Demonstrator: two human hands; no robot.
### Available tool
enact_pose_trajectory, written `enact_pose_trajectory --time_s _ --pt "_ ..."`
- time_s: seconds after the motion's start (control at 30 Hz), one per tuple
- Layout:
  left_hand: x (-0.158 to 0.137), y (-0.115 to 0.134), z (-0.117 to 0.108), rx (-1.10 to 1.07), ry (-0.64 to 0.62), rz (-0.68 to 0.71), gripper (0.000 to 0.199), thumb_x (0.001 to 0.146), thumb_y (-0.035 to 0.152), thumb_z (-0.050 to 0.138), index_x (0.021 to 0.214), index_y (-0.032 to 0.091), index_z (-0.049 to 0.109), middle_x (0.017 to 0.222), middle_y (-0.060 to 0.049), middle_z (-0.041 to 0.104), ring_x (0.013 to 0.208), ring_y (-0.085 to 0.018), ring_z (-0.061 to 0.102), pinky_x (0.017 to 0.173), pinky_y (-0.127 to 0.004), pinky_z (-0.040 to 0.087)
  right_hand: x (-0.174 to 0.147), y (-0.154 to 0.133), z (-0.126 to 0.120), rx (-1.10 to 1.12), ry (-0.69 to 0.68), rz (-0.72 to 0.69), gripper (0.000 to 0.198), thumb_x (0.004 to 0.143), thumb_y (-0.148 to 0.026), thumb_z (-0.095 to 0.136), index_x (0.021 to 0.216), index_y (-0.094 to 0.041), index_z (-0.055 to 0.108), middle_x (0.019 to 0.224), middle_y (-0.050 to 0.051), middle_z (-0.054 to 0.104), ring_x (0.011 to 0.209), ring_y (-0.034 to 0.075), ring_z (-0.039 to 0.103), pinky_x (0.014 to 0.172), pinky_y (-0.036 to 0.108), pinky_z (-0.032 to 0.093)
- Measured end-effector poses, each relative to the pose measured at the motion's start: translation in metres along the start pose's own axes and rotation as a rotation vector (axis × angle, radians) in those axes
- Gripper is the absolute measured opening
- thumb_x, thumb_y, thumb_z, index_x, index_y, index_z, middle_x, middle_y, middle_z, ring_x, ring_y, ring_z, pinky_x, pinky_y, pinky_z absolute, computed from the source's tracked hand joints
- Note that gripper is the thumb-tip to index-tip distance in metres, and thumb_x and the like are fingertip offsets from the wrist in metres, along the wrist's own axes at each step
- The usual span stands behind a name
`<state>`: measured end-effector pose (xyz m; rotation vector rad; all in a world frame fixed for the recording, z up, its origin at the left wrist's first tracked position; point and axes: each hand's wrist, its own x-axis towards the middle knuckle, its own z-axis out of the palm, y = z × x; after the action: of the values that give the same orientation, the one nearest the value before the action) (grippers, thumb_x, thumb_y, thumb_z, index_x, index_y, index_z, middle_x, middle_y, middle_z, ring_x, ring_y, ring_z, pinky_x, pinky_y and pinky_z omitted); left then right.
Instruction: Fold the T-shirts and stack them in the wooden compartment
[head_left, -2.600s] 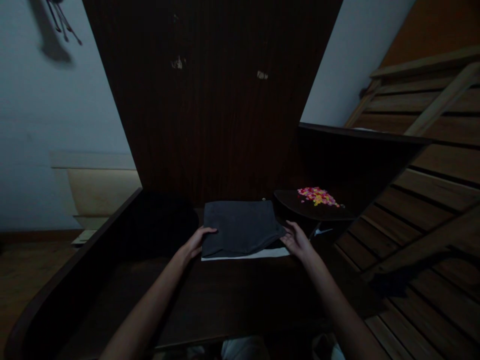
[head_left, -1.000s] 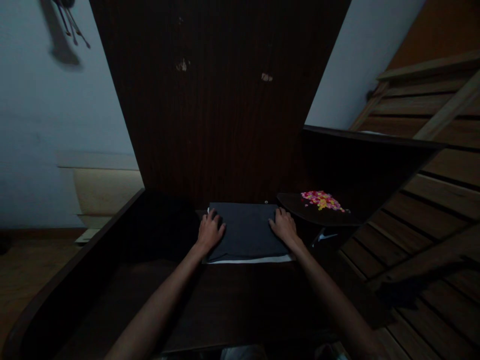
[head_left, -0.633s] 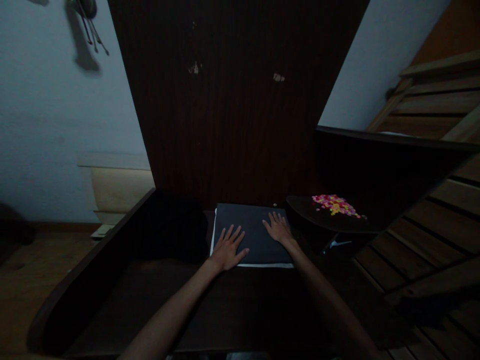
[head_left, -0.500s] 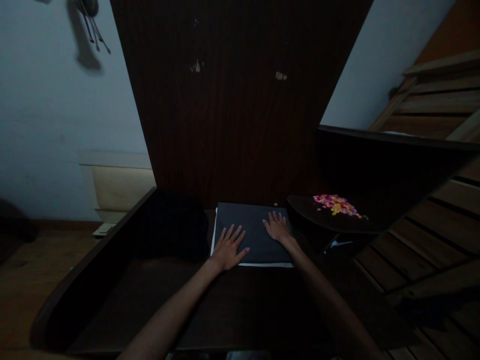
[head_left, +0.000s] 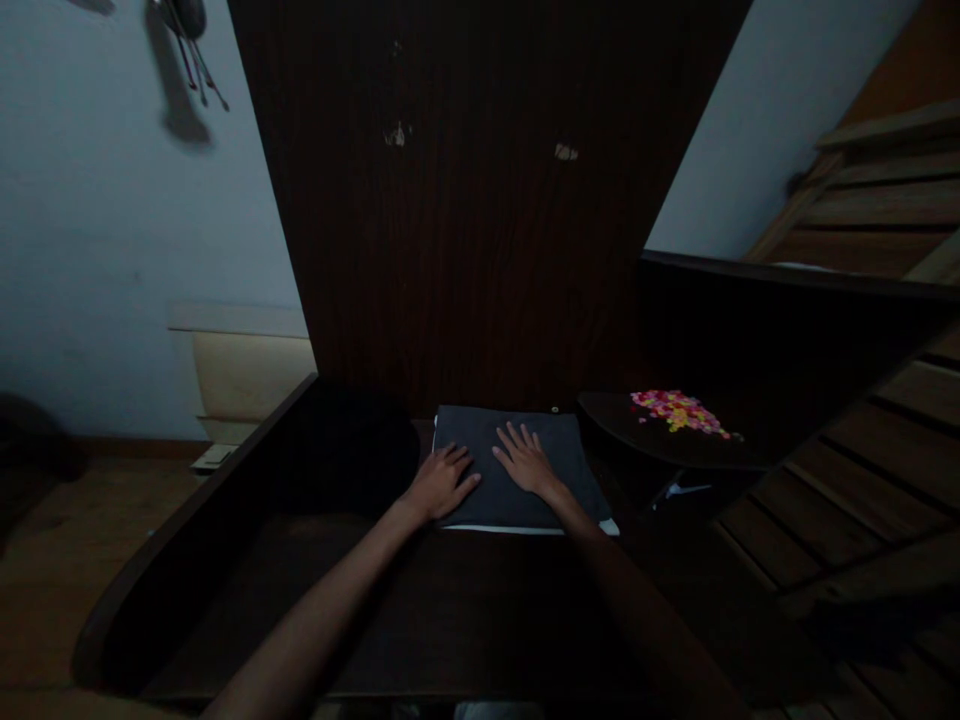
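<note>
A dark grey folded cloth lies flat on the dark wooden desk, with a white layer showing along its front edge and right corner. On the cloth's left side rests my left hand, palm down with the fingers spread. My right hand lies flat near the middle of the cloth, its fingers also spread. Neither hand grasps anything. What the white layer is, I cannot tell.
A black bundle sits left of the cloth. To the right, a small shelf carries a heap of pink and yellow pieces. The desk's raised side wall bounds the left, and a tall wooden back panel rises behind.
My right hand has slid left across the cloth to its middle, uncovering the white corner at right. My left hand has shifted slightly left.
</note>
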<state>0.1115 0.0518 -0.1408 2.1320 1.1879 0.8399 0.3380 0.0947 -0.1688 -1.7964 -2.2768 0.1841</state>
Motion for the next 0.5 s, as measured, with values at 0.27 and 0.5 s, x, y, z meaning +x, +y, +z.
enact_pose_trajectory --time_s 0.27,0.5 --pt "-0.006 -0.045 -0.123 0.758 0.351 -0.301 0.032 0.080 0.019 0.051 0.107 0.016 0.066 0.131 -0.020 0.058 0.128 -0.040 0.042 0.103 -0.055 0.031 0.000 -0.004 -0.002 -0.010 -0.010 0.024 0.064 0.096 -0.057 0.026 0.149 -0.022 0.033 0.158 0.009 0.022 0.146 0.032 0.012 0.116 0.052 0.008" --pt "-0.015 -0.045 -0.155 0.626 0.458 -0.441 0.034 0.091 0.040 0.039 0.085 0.019 0.065 0.093 -0.016 0.070 0.088 -0.028 0.063 0.073 -0.033 0.044 0.001 -0.044 -0.008 0.120 0.008 -0.021 0.049 0.094 -0.036 0.043 0.138 -0.014 0.049 0.150 0.017 0.039 0.141 0.033 0.029 0.114 0.052 0.018"
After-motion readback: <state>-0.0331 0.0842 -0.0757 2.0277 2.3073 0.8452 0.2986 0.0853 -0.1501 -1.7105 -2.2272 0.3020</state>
